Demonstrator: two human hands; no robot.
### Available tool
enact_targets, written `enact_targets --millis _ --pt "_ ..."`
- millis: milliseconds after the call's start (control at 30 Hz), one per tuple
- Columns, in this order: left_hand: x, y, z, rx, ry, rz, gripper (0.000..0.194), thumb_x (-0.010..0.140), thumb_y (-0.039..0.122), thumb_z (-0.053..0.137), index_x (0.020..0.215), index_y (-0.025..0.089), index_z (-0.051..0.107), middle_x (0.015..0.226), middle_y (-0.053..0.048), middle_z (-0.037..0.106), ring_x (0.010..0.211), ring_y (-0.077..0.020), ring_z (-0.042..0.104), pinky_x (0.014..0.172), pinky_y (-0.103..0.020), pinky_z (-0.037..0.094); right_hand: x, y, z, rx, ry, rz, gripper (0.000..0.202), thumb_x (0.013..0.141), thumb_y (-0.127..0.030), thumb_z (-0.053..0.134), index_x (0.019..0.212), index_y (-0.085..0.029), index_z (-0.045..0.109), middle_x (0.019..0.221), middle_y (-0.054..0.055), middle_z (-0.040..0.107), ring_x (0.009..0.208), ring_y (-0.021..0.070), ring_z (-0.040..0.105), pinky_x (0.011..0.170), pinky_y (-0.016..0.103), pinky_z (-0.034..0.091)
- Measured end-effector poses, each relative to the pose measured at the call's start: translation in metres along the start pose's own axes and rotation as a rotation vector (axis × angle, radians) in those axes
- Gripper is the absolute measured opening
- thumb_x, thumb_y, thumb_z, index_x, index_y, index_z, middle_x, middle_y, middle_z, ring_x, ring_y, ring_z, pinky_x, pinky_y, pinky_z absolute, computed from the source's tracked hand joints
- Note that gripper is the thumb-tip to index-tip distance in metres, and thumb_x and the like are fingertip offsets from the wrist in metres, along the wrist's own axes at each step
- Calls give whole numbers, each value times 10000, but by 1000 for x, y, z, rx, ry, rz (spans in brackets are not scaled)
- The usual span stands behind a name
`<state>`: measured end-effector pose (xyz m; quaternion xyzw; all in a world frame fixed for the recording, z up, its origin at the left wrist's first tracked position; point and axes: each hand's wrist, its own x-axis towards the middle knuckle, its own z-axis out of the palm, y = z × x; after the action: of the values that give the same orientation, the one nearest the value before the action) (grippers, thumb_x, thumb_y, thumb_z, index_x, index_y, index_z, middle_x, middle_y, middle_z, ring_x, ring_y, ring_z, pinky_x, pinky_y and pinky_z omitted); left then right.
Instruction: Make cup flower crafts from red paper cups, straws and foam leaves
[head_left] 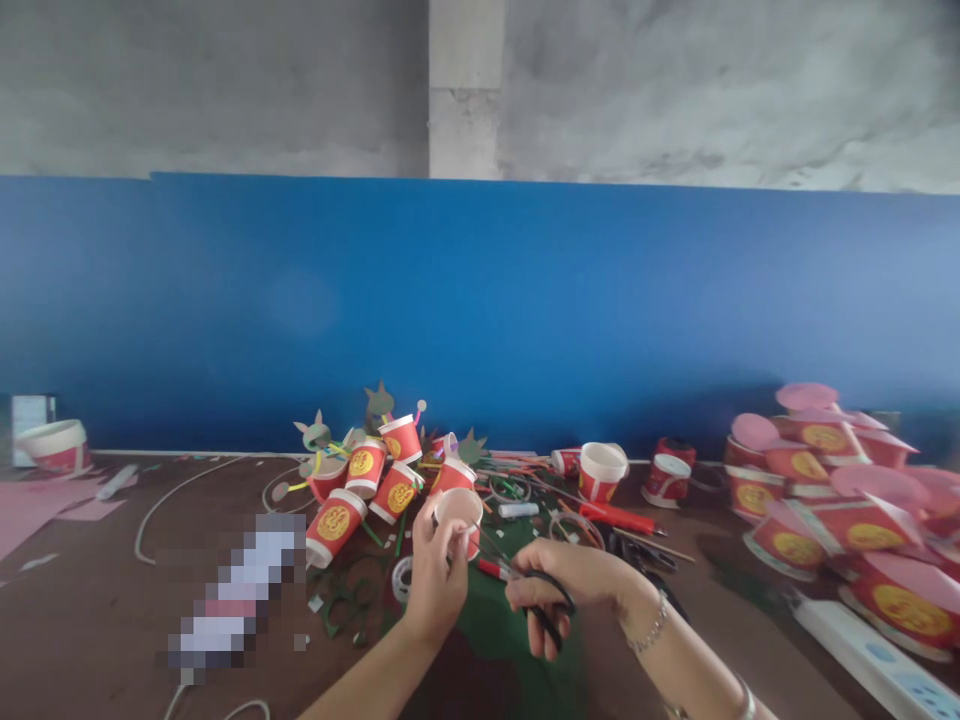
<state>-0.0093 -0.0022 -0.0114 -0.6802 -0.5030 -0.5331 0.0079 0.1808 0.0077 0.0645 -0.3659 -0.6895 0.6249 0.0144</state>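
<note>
My left hand (pixel 442 565) is closed around a red paper cup (pixel 459 507) with a white rim, its open mouth tilted toward me. Fingertips of that hand pinch at the cup's near edge; what lies between them is too small to tell. In my right hand (pixel 559 585) is a pair of black-handled scissors (pixel 550 610), with fingers through the loops. The blades point left toward the cup, and I cannot tell whether they touch it. A small red piece (pixel 493 570) shows beside the blades. A tape roll (pixel 403 578) lies just left of my left hand.
Decorated red cups (pixel 336 525) pile up behind my left hand. Cups with pink paper discs (pixel 817 515) crowd the right side, near a white power strip (pixel 877 650). A red glue gun (pixel 621 517), paper scraps and a stack of cups (pixel 602 470) lie behind the scissors.
</note>
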Motion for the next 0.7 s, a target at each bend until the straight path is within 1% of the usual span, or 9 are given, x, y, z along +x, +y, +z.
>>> enact_targets --millis 33,100,133,233,300,400,500,700 --pt "-1 0 0 -28 -30 -16 133 850 167 424 876 189 553 1245 -128 408 1175 -255 421 919 -413 418 0 -2 1 -5 5 0 386 774 -504 570 735 -127 499 575 43 674 441 90 602 393 134 399" --pt "-1 -1 1 -77 -74 -45 110 844 171 433 903 191 524 1203 -129 423 1129 -244 459 895 -399 438 -1 -4 2 -8 9 -1 400 782 -520 552 746 -126 499 564 40 669 431 91 597 400 141 405" --pt "-2 -1 1 -91 -76 -56 101 837 176 442 916 189 505 1163 -129 441 1105 -243 474 890 -404 441 -1 -6 3 -4 12 -6 406 788 -529 541 749 -128 495 557 38 665 426 90 595 400 142 405" --pt "-2 -4 3 -93 -25 -71 119 826 188 452 945 185 458 1089 -127 472 1089 -250 475 902 -437 428 -3 -7 4 8 21 -26 397 802 -525 524 750 -133 484 541 29 656 410 86 585 387 137 395" --pt "-1 -6 4 -76 -11 -76 115 830 190 440 943 186 458 1113 -132 469 1122 -255 454 914 -445 419 -3 -6 3 10 36 -41 381 814 -509 515 745 -136 477 545 30 656 406 82 580 382 132 389" --pt "-1 -7 5 -55 -28 -90 92 849 193 411 917 189 474 1160 -138 465 1166 -254 428 931 -439 411 -3 -3 2 9 53 -42 370 822 -497 509 751 -137 462 568 40 664 419 82 586 391 132 393" --pt "-1 -8 5 -38 -27 -91 86 861 199 398 900 190 475 1207 -143 454 1186 -256 416 937 -445 408 -2 -2 1 15 44 -28 362 809 -486 532 759 -136 457 598 52 675 448 91 604 397 133 391" --pt "-4 -8 4 15 -10 -60 104 850 181 413 924 202 483 1197 -117 466 1185 -253 419 945 -468 389 -4 -1 -1 40 52 -11 342 798 -463 559 760 -136 467 635 48 684 476 85 617 394 122 387"
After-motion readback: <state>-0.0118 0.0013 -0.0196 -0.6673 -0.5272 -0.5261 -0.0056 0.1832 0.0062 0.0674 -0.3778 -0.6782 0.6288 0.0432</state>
